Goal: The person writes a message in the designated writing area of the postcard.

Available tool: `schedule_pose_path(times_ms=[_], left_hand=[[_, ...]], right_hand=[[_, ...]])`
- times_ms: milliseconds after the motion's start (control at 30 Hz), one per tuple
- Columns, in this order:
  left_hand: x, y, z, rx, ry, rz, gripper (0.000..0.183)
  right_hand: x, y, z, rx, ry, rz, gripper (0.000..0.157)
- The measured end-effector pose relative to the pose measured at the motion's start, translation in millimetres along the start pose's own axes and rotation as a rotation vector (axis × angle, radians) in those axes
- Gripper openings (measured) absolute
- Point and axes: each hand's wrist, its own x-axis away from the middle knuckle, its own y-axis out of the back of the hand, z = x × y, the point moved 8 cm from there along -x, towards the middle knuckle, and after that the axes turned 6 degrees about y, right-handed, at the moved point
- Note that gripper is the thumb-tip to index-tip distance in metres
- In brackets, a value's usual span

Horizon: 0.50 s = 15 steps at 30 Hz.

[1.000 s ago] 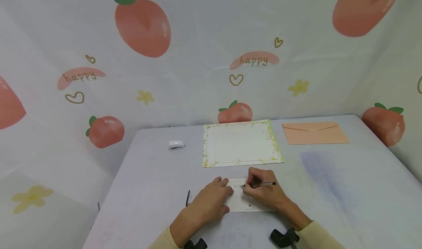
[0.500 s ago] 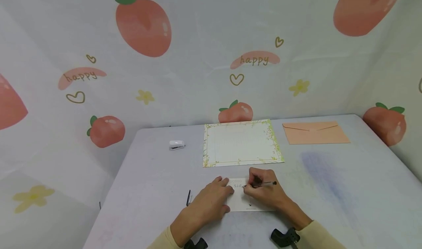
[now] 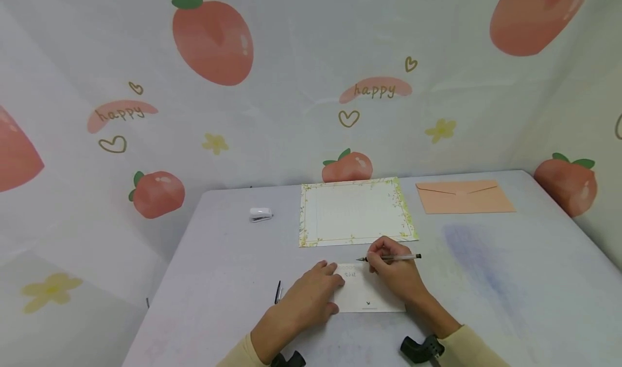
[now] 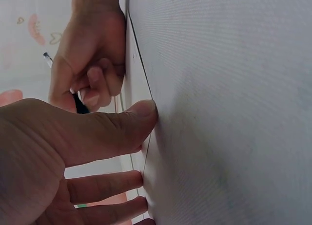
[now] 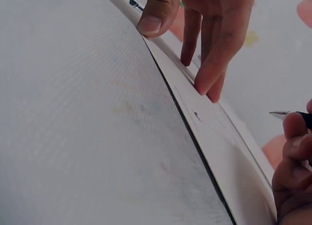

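A small white card (image 3: pixel 357 294) lies near the table's front, with a short line of handwriting at its upper left and a tiny dark mark low down. My left hand (image 3: pixel 311 294) rests on its left edge, fingers fairly straight, thumb at the near corner in the left wrist view. My right hand (image 3: pixel 396 264) pinches a black-and-clear pen (image 3: pixel 403 257) over the card's upper right. In the right wrist view the pen tip (image 5: pixel 279 114) stands clear of the card. A black pen cap (image 3: pixel 278 291) or clip shows beside my left wrist, partly hidden.
Behind the card lies a larger sheet of letter paper (image 3: pixel 357 211) with a floral border. A peach envelope (image 3: pixel 464 197) is at the back right. A small white stapler (image 3: pixel 260 214) stands at the back left. A printed cloth (image 3: pixel 282 75) hangs behind the table.
My right hand has lifted and moved up and away from the written line, its pen now lying more level. More handwriting shows on the card. My left hand has stayed in place.
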Motion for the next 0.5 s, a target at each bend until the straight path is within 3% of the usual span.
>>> schedule_pose_path(times_ms=[233, 500], left_hand=[[0.2, -0.3, -0.4, 0.0, 0.007, 0.012, 0.045], [1.8, 0.8, -0.6, -0.036, 0.0, 0.009, 0.047]], right_hand=[[1, 7.6, 6, -0.132, -0.083, 0.001, 0.006], [12, 32.9, 20, -0.259, -0.123, 0.021, 0.009]])
